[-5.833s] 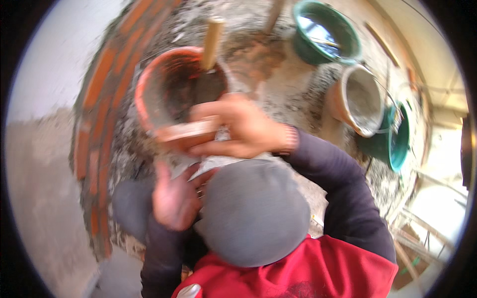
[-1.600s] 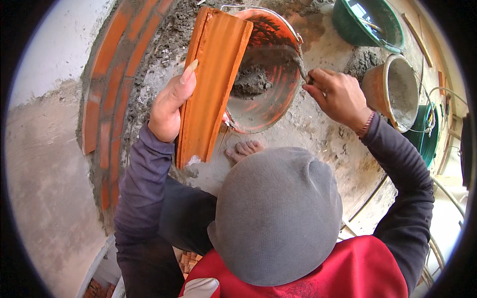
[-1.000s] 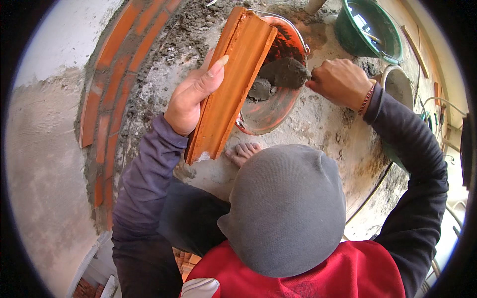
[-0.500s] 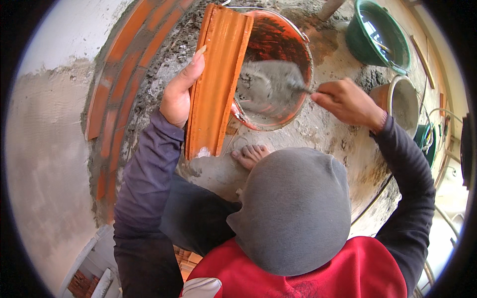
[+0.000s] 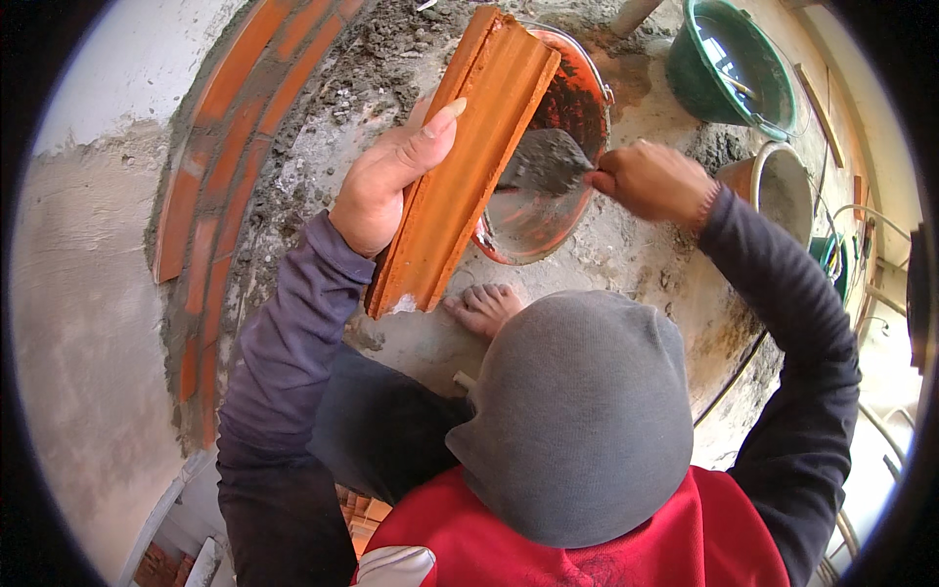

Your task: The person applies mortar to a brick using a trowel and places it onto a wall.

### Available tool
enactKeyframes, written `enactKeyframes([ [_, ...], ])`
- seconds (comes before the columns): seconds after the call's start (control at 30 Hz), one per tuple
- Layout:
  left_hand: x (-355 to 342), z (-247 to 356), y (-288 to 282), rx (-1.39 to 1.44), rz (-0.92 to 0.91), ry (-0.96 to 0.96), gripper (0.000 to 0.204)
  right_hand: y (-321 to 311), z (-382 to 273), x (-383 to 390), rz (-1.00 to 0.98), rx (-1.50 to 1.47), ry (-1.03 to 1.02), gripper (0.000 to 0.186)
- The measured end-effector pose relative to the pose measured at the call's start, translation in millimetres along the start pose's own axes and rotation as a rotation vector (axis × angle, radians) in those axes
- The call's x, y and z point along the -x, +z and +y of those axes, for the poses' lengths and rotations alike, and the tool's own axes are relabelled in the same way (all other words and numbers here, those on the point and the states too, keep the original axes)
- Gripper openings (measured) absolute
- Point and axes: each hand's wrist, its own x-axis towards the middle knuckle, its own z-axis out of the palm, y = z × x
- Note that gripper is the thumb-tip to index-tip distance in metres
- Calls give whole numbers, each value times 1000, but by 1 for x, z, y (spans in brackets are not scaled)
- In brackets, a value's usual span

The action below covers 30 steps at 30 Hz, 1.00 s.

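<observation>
My left hand (image 5: 396,181) grips a long, orange grooved clay brick (image 5: 474,161), thumb over its face. The brick is held up and tilted, its top end leaning right, and it covers the left part of an orange bucket (image 5: 579,88). A chip of pale mortar shows at its lower end. My right hand (image 5: 653,182) is closed round the handle of a trowel (image 5: 550,164), mostly hidden in the fist. The trowel's grey, mortar-coated blade is over the bucket, next to the brick's right edge. Wet grey mortar smears the bucket's inside.
Curved courses of orange bricks (image 5: 217,186) with mortar joints run along the plastered wall (image 5: 88,254) on the left. A green bucket (image 5: 699,78) with water stands at the far right, near a pale mortar-stained bucket (image 5: 780,157). My bare foot (image 5: 486,309) is below the orange bucket.
The brick has moved right and leans further right, covering more of the bucket. The trowel has turned and come closer to the brick; its blade looks darker and raised.
</observation>
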Motion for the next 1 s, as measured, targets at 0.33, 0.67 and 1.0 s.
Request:
enactKeyframes([
  [0.33,1,0,-6,85,4,11,61,-27,7,1,163,428,-147,38],
  [0.67,4,0,-11,176,82,57,57,-4,-2,-22,-85,32,-287,35],
  [1.0,26,7,-39,277,280,126,56,-32,-1,13,-319,-680,-61,47],
])
